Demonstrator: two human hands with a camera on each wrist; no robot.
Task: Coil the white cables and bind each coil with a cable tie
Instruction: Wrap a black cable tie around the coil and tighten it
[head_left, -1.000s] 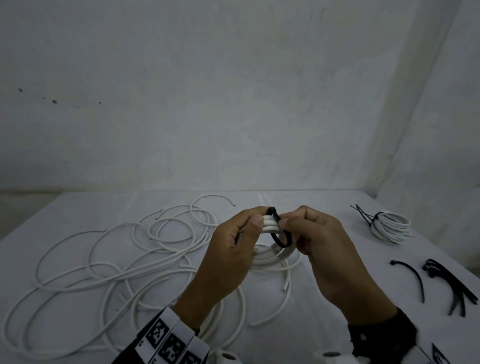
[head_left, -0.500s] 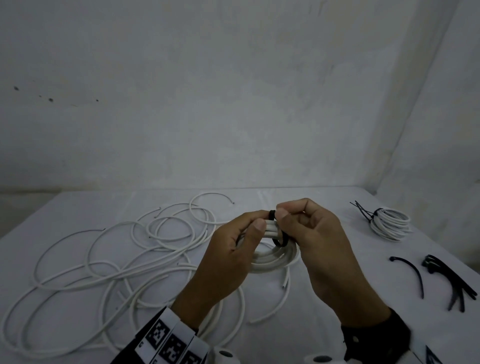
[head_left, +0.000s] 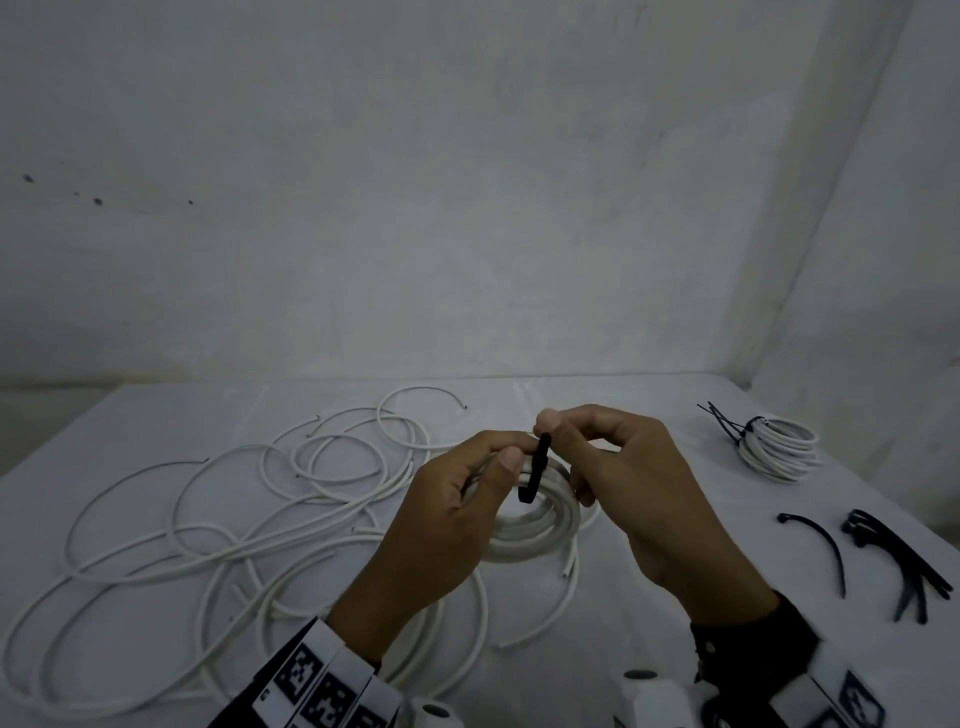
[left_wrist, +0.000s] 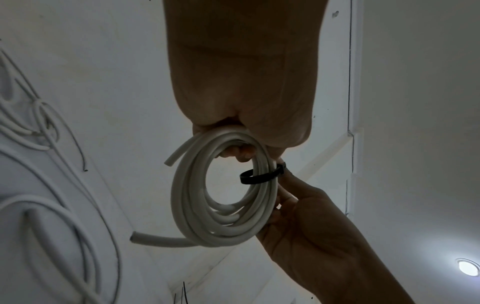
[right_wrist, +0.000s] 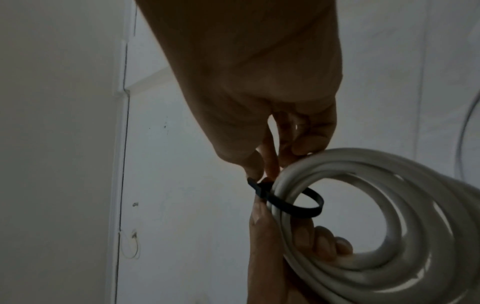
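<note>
We hold a white cable coil (head_left: 540, 525) above the tabletop (head_left: 649, 613), a black cable tie (head_left: 535, 470) looped round it.

Our left hand (head_left: 447, 525) curls its fingers round the coil; our right hand (head_left: 639, 499) pinches the tie's end. A bound coil (head_left: 776, 449) and spare ties (head_left: 904, 564) lie to our right, loose cables (head_left: 218, 530) to our left.

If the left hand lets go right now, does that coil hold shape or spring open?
Likely springs looser: the black cable tie loops the white coil with visible slack. The turns hold smooth round curves, so the cable looks fairly stiff. Both free ends stick out, so they would probably flick outward.
</note>
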